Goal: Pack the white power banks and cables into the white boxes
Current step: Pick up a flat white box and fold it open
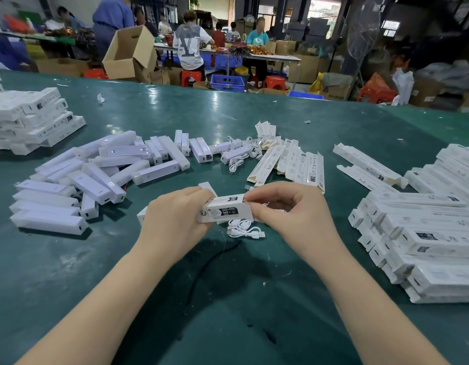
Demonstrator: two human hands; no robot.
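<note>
A green table [228,114] is carrying all the stock. Closed white boxes [422,233] are lying piled at the right edge, and a second stack [30,119] is sitting at the far left. Bare white power banks [96,169] are lying scattered across the left centre. Flattened, unfilled box sleeves [293,162] are fanning out beyond the hands, with loose coiled cables [241,154] just beside them.

At centre, the left hand [172,219] is gripping one white box [224,208] around its left end, fingers curled about it, holding it just above the table. The right hand [291,212] is pinching the box's right end, where the flap appears to be; whether the flap is being opened or tucked shut cannot be told. A coiled white cable [243,230] is lying on the table directly beneath the box, touching neither hand as far as can be seen.

Handling, as judged: the carton is looking light, thin-walled and easily creased, so it is best supported along its long sides while fingertips work the end flap. The power banks are appearing rigid and smooth, hence slippery; gripping across the narrow faces is advisable. The cable is soft and springy, best pinched at the coil's middle.
</note>
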